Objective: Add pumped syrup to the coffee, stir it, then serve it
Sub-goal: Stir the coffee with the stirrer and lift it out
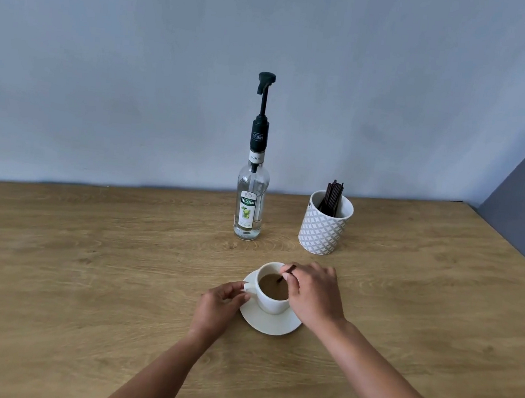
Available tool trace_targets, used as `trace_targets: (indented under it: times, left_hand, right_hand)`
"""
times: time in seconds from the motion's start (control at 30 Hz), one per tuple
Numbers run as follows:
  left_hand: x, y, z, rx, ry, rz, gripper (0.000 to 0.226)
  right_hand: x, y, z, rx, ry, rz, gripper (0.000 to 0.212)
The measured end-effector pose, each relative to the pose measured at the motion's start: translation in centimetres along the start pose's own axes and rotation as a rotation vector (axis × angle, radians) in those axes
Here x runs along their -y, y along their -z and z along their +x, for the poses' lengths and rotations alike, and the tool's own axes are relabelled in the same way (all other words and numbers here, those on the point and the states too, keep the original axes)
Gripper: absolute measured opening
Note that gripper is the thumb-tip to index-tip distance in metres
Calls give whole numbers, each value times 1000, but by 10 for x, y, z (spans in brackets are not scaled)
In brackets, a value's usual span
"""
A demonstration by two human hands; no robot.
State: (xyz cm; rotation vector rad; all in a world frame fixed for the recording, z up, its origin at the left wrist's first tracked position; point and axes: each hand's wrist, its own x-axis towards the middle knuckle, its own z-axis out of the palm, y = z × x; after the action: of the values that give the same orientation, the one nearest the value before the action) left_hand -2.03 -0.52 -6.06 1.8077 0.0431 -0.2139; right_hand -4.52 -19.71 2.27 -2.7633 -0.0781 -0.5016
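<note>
A light oak-grain worktop point(88, 262) ran to the grey wall. On it, near the middle, sat a white saucer point(270, 323); at its 12 o'clock stood a clear syrup bottle point(251, 204), and at 1 o'clock a patterned white holder point(322, 230), both well apart from it.

Single head view, looking forward and down, close over wooden table point(87, 278); wall point(138, 74) behind
</note>
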Motion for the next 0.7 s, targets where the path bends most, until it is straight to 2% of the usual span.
trace_targets:
  times: [0.13,0.3,0.53,0.63,0.7]
  left_hand:
    - [0,2,-1,16,-17,9,24]
    - [-1,3,-3,46,-30,29,29]
    - [3,10,-6,67,-86,128,38]
    - [10,13,-12,-9,-171,255,40]
    - [18,13,-15,-51,-219,430,41]
  right_hand:
    - [3,2,-4,-11,-27,5,11]
    - [10,-4,-3,25,-68,97,16]
    - [11,-1,-11,-40,-152,-24,16]
    - [14,-1,-17,-42,-173,40,15]
    - [15,-1,-21,-38,-191,96,16]
